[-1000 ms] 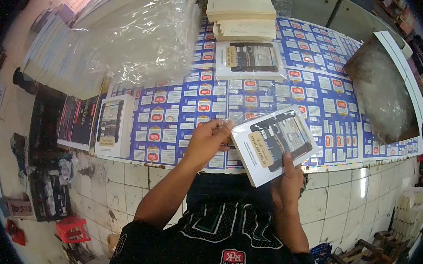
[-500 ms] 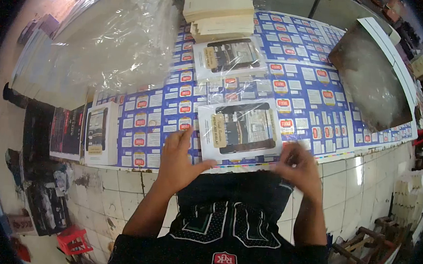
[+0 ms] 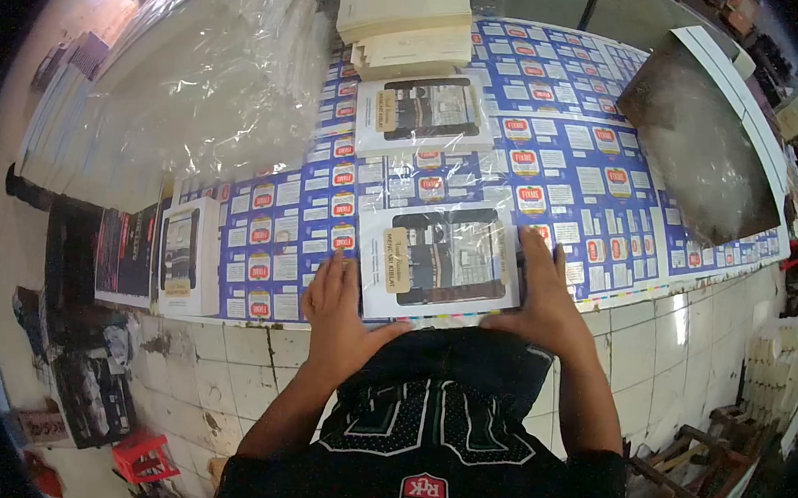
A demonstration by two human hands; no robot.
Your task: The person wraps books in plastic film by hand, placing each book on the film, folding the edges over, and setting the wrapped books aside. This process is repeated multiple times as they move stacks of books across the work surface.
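A white-covered book (image 3: 440, 263) with a dark picture lies near the table's front edge, in what looks like clear plastic film. My left hand (image 3: 331, 314) is beside its left edge, fingers extended and thumb apart. At the right edge rests my right hand (image 3: 548, 301), open, with the thumb near the lower corner and the fingers along the side. Whether the fingertips press on the book is hard to tell. Beyond it lies a similar book (image 3: 424, 112), also under clear film that stretches between the two.
Clear plastic bags (image 3: 217, 79) are heaped at the left. A stack of cream paper blocks (image 3: 404, 13) stands at the back. Another book stack (image 3: 190, 258) sits at the left front. A box holding plastic (image 3: 703, 141) leans at the right. Blue printed sheets (image 3: 575, 178) cover the table.
The near book has shifted slightly left and toward me. My right hand has gone from pinched fingers to open along the book's right side. My left hand has barely moved.
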